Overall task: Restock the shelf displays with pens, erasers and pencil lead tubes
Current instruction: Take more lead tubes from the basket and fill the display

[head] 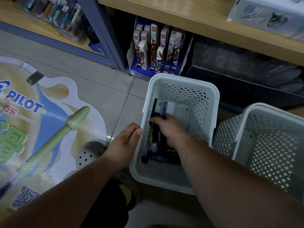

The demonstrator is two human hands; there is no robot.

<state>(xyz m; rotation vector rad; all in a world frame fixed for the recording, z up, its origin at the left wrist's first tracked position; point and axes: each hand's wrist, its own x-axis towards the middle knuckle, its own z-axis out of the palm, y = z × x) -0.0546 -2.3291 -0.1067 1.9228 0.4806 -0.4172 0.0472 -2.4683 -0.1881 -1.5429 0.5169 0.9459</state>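
A pale perforated basket [184, 84] stands tilted on the floor in front of the low shelf. My left hand [125, 141] grips its left rim, thumb over the edge. My right hand [167, 129] reaches inside and holds a bundle of dark pens [158, 111], black and dark blue, whose ends stick up past my fingers. More dark pen packs [162, 157] lie in the basket's near corner. A blue display box of boxed pens [154, 48] stands upright under the wooden shelf, just beyond the basket.
A second perforated basket [269, 145] sits to the right, touching the first. A wooden shelf edge [197, 22] overhangs the display box. A glass-fronted pen cabinet [65, 22] is at far left, a large floor sticker [41, 129] at left. My grey clog [89, 154] is beside the basket.
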